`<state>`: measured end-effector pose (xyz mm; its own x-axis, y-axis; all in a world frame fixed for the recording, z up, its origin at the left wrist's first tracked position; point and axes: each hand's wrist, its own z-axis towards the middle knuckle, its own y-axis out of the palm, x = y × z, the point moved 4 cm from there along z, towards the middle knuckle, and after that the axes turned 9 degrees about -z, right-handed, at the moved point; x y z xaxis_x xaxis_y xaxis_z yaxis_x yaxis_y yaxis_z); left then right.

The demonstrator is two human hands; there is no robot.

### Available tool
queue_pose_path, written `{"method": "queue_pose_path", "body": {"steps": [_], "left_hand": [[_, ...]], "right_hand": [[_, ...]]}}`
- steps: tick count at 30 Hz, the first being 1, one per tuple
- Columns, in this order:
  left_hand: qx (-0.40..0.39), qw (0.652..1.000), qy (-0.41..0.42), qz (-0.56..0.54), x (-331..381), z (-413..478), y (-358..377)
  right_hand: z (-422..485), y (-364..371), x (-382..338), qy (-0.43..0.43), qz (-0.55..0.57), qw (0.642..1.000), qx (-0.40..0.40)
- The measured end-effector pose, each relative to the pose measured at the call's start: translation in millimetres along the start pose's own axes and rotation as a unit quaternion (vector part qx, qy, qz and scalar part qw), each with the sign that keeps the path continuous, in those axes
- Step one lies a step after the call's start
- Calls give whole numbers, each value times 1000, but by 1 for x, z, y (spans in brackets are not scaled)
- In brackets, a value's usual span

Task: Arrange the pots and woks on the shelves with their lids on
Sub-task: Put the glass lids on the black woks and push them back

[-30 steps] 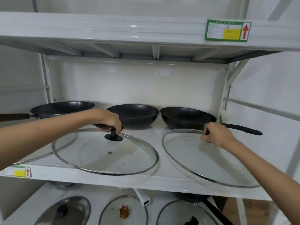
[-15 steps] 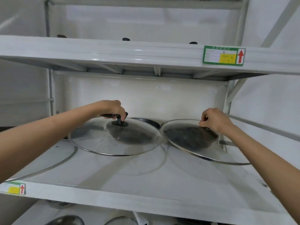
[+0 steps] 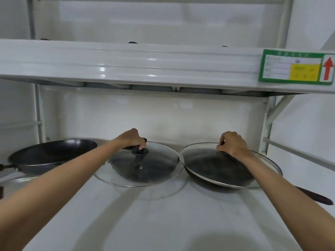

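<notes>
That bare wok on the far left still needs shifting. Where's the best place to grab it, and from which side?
Take the wok by its long handle, which sticks out to the left past the frame edge, so come in from the left front. The bowl is wide, round and smooth-rimmed with no lid knob, so the handle looks the only secure hold. The left hand is nearest.

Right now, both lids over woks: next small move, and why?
Probably let go with both hands. The left hand holds the black knob of the middle glass lid, the right hand the right glass lid; both seem seated on their black woks. The left black wok lies uncovered.
</notes>
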<state>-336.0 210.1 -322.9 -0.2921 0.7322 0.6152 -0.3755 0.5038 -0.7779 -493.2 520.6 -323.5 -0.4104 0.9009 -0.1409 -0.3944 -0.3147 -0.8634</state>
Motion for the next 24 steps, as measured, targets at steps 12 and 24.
{"method": "queue_pose_path", "body": {"steps": [12,24], "left_hand": [[48,999,6,0,-5,86,17],[20,999,-41,-17,-20,117,38]], "right_hand": [[68,52,5,40,-5,998,-49],[83,82,16,54,3,997,-56]]}}
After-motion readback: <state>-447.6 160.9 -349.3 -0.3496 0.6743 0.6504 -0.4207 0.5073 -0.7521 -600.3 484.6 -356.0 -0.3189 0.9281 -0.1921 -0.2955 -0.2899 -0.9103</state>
